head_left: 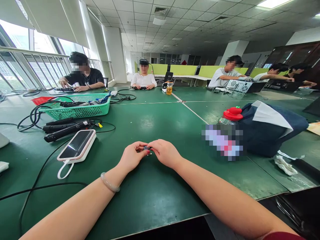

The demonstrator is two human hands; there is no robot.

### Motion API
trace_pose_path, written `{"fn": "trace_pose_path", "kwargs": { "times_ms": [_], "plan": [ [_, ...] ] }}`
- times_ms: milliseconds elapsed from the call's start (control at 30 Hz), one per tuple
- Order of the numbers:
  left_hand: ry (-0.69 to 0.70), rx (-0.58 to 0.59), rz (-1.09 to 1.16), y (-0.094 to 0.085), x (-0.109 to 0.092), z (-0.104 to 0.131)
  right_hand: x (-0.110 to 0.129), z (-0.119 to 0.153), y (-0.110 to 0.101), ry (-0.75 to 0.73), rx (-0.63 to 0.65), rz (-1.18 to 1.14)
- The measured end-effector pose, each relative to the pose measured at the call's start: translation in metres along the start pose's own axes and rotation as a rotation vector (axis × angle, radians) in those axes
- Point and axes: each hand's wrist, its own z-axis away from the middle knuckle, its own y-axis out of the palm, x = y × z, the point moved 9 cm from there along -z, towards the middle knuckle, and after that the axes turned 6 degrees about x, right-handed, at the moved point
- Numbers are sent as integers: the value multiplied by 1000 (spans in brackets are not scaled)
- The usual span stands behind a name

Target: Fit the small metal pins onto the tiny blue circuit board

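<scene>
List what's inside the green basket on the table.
Inside the green basket are a long black item and, toward the right end, a grey-blue bundle. The front wall and these things cover the bottom, so anything beneath cannot be seen.

The head camera looks forward and down across the table (160,116).

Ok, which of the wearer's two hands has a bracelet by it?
The left hand: a pale bracelet sits just behind it, whereas the right hand has none.
</scene>
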Motion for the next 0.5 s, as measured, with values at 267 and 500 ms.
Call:
{"fn": "trace_pose_path", "kwargs": {
  "times_ms": [267, 500],
  "plan": [
    [0, 47, 242, 6, 0, 0, 6, 4, -5, -68, -91, 99],
    [-24, 74, 472, 8, -1, 1, 25, 9, -14, -244, -198, 278]
  ]
}}
